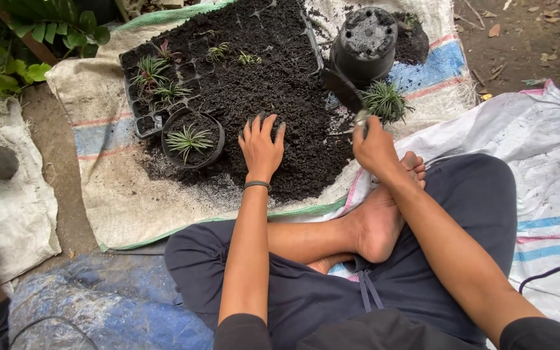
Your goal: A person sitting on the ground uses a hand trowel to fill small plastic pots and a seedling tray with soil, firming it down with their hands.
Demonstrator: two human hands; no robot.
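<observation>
The person sits cross-legged on woven white plastic sacking (552, 168), bare feet tucked in, facing a heap of dark, crumbly potting soil (273, 84) spread over a second sack with faded blue and red stripes (118, 194). The left hand (262, 148) lies flat on the near edge of the heap, fingers spread and open, palm down, gripping nothing; a dark band circles that wrist. The right hand (374, 146) is closed around the handle of a small trowel (345, 92), whose dark blade points up and away, its tip close to an upturned black plastic pot (365, 40) that shows its holed base. Just right of the blade, a spiky green seedling (387, 100) with thin leaves lies loose on the sack, beside the upturned pot. To the left of the open hand stands a small round black plastic pot (192, 137), filled with soil and holding one spiky green rosette upright in its middle. Touching that pot at the far side is a black plastic seedling tray (144, 97), part buried under the heap; several of its cells hold more of the same spiky plants, one reddish, while a few near cells look empty of plants. Broad green leaves (27, 39) fill the far left corner, and another person's leg shows at the lower left edge.
</observation>
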